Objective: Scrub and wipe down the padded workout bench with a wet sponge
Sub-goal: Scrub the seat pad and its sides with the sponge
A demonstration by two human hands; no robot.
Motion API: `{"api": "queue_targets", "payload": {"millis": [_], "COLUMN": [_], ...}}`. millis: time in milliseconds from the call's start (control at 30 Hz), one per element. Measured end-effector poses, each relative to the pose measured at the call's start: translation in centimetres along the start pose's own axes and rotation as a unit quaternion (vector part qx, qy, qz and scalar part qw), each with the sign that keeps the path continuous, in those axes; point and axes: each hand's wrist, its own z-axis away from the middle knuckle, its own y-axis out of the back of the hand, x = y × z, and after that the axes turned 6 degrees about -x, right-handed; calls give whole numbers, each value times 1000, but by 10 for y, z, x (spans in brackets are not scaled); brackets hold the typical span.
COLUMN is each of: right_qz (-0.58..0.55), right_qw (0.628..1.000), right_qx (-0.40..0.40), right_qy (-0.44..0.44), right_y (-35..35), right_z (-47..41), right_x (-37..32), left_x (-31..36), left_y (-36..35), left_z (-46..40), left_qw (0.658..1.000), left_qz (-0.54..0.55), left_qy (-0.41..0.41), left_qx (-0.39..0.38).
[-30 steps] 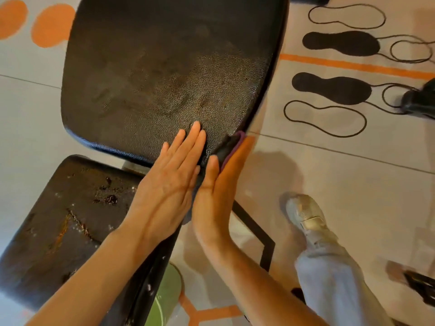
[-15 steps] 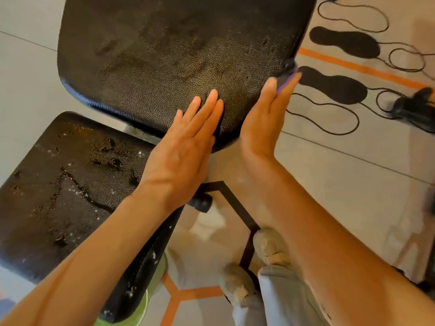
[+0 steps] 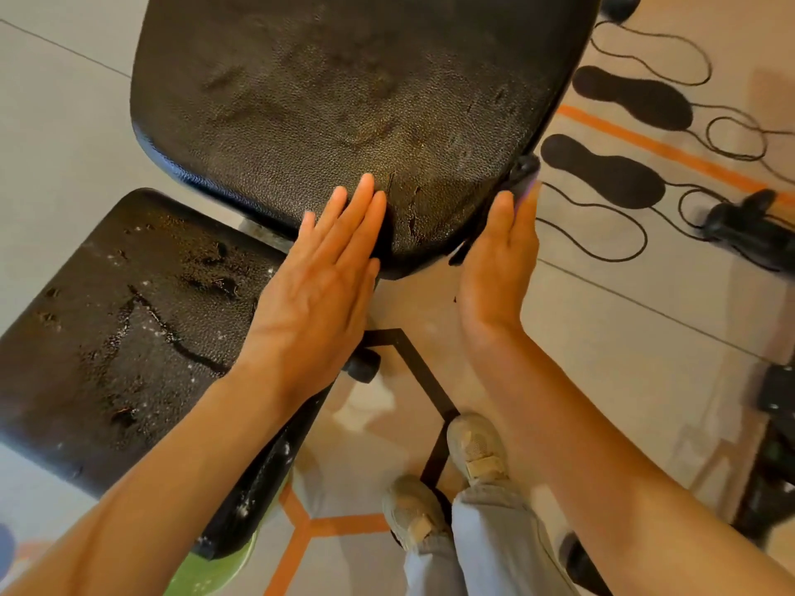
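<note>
The right hand's fingers (image 3: 514, 217) are straight and pressed together, holding a dark sponge (image 3: 522, 176) against the right side edge of the back pad (image 3: 322, 101), right of centre in the frame. The left hand's fingers (image 3: 359, 208) are also straight and close together, lying flat on the pad's lower corner. Compared with a second ago, the right hand (image 3: 499, 268) has travelled from the pad's bottom corner up along its side edge, and the left hand (image 3: 318, 290) has kept its place on the pad. Judged from this, the edge stroke is under way while the left hand steadies the bench. The seat pad (image 3: 129, 329), lower left, carries wet streaks and debris and appears not yet wiped. The sponge is mostly hidden behind the fingers; only a dark tip with a purple rim shows. The pad's upper end is cut off by the frame.
</note>
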Motion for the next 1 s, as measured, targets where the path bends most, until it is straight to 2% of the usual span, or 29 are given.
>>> {"api": "queue_targets", "payload": {"millis": [133, 233, 367, 500, 600, 800, 933, 1000], "right_qz": [34, 43, 123, 228, 309, 284, 401, 421], "right_qw": [997, 982, 935, 881, 843, 852, 805, 788], "right_qx": [-38, -136, -264, -356, -367, -380, -372, -382], "right_qy": [51, 124, 203, 215, 243, 224, 232, 236], "right_y": [19, 21, 1, -28, -37, -20, -72, -96], "right_z": [42, 68, 83, 89, 89, 91, 67, 57], "right_x": [-13, -25, -29, -18, -11, -4, -15, -19], "left_x": [-15, -31, -50, -61, -64, -59, -58, -57], "left_y": [10, 19, 25, 23, 17, 14, 16, 16], "left_z": [39, 64, 88, 103, 109, 112, 109, 108], "left_qw": [994, 988, 980, 964, 956, 952, 950, 950], "left_qz": [79, 86, 67, 49, 57, 46, 54, 56], "left_qy": [73, 123, 186, 254, 284, 299, 304, 305], "left_qx": [19, 22, 35, 54, 55, 46, 40, 36]}}
